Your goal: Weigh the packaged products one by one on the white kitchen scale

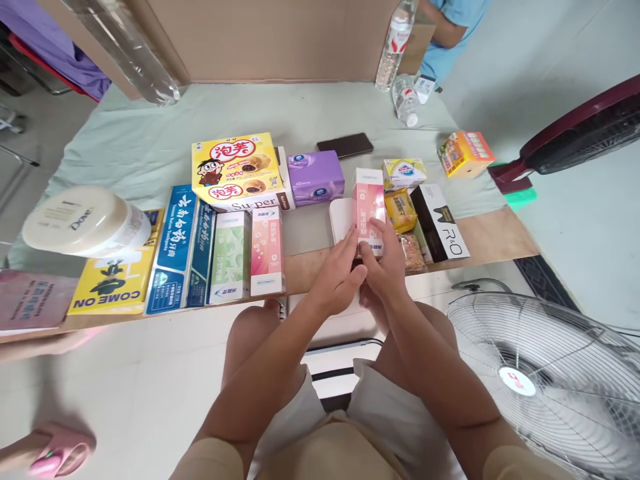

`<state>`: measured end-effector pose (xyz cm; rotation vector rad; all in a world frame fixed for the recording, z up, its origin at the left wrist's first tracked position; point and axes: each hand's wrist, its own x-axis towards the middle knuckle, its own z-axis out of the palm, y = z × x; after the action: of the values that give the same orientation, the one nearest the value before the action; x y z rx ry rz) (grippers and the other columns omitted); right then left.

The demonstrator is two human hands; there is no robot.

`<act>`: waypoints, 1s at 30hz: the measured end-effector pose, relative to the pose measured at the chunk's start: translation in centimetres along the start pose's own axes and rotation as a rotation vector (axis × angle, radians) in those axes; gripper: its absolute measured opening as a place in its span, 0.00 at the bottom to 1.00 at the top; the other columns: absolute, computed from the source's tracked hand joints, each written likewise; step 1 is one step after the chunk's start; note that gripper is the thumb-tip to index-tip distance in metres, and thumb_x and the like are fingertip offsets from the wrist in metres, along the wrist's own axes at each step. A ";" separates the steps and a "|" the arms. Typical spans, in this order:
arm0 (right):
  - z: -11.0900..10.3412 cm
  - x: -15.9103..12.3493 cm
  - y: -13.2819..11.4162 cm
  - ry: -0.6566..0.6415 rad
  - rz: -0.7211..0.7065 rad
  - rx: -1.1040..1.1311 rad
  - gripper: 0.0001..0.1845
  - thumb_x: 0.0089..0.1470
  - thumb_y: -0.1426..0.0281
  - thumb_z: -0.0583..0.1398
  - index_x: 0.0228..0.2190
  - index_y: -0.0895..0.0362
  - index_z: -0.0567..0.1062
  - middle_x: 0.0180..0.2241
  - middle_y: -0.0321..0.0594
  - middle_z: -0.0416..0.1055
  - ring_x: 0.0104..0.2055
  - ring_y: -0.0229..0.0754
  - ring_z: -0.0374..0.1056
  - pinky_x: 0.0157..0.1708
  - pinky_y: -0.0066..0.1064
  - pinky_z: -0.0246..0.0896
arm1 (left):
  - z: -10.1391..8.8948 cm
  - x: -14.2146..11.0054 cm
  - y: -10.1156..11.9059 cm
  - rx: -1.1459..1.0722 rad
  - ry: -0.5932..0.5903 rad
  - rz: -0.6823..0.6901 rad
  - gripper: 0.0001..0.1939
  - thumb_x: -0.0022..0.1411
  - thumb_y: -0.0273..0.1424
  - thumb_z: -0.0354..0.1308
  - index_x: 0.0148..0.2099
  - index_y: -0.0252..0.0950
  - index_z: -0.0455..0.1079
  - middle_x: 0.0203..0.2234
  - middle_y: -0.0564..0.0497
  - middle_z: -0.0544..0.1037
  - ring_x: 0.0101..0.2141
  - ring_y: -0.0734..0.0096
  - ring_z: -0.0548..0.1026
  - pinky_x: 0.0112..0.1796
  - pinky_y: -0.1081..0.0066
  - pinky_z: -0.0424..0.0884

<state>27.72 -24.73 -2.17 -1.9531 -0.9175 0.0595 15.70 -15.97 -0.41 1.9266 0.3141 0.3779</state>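
Note:
A pink and white carton (369, 203) lies near the front edge of the table. My right hand (385, 267) is closed on its near end, thumb at the left corner and fingers over the top. My left hand (336, 277) is beside the carton's left side, its fingers stretched out and pointing forward over a white flat object (340, 217). I cannot tell whether the left fingertips touch the carton. Right of it are a yellow packet (401, 212), a clear-wrapped snack (412, 252) and a black and white box (443, 223). Another pink carton (267, 250) stands left of my hands.
Leftward are a green carton (230, 257), blue toothpaste boxes (173, 247), a yellow puff box (237, 167) and a white Dove jar (85, 223). A purple tissue pack (316, 177) and phone (345, 145) lie behind. Bottles (395, 47) stand farther back; a fan (517, 380) is at right.

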 end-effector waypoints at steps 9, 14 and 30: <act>-8.3 -0.2 0.5 0.483 -0.113 0.148 0.26 0.68 0.57 0.52 0.63 0.51 0.71 0.62 0.49 0.73 0.69 0.60 0.68 0.68 0.62 0.65 | 3.6 0.3 3.3 -0.144 -0.087 0.307 0.44 0.73 0.59 0.37 0.80 0.39 0.48 0.79 0.47 0.49 0.78 0.55 0.46 0.77 0.57 0.45; -15.0 2.6 9.2 0.722 -0.099 0.066 0.29 0.66 0.60 0.53 0.65 0.53 0.66 0.63 0.54 0.70 0.67 0.60 0.70 0.64 0.56 0.71 | 8.4 2.7 5.2 -0.247 -0.101 -0.098 0.44 0.74 0.57 0.37 0.78 0.30 0.52 0.78 0.41 0.51 0.78 0.56 0.47 0.77 0.55 0.45; -12.1 5.3 16.1 0.239 0.402 0.326 0.33 0.49 0.69 0.61 0.58 0.55 0.71 0.58 0.50 0.79 0.57 0.53 0.78 0.59 0.55 0.76 | 12.3 7.5 8.6 -0.398 -0.019 -0.391 0.28 0.77 0.45 0.40 0.71 0.40 0.63 0.77 0.51 0.58 0.78 0.59 0.46 0.76 0.59 0.45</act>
<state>45.54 -34.76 -6.18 -1.7627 -0.3259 0.1907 27.88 -26.63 4.06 1.4389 0.5479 0.1471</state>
